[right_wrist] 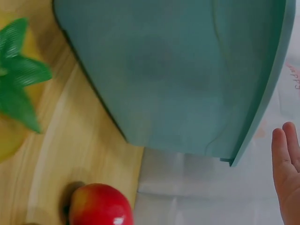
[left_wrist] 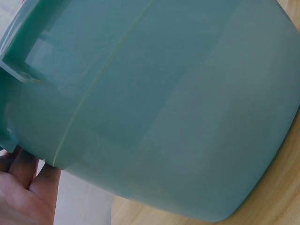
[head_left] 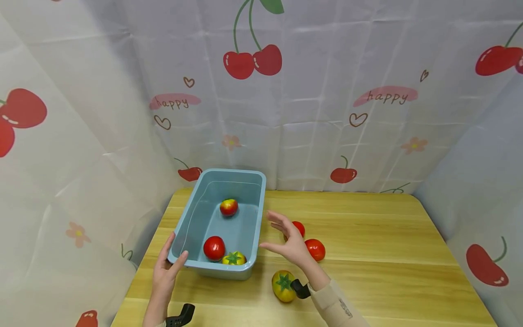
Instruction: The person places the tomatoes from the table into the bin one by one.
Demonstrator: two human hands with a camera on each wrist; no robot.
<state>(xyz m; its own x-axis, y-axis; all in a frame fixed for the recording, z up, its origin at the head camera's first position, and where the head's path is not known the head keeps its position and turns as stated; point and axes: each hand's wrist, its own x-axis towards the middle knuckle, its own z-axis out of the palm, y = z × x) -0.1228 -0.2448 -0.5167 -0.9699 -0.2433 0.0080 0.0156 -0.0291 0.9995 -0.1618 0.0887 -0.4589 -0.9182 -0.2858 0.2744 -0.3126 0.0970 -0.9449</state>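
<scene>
A light-blue plastic basin (head_left: 252, 227) stands on the left of the table. My left hand (head_left: 162, 274) grips its near left corner, thumb over the rim; in the left wrist view its fingers (left_wrist: 44, 187) are at the rim's underside. Inside lie a red-and-yellow toy fruit (head_left: 229, 207), a red one (head_left: 214, 248) and a yellow one with a green leafy top (head_left: 234, 258), partly hidden by the near wall. My right hand (head_left: 292, 243) hovers beside the basin's right wall, thumb and fingers spread apart, holding nothing.
Two red toy fruits lie right of the basin, one (head_left: 299, 228) partly behind my right hand, the other (head_left: 315, 250) beside my wrist. A yellow-green toy tomato (head_left: 283, 286) sits near my right forearm. Cherry-printed white curtains (head_left: 306, 150) surround the wooden table (head_left: 388, 245).
</scene>
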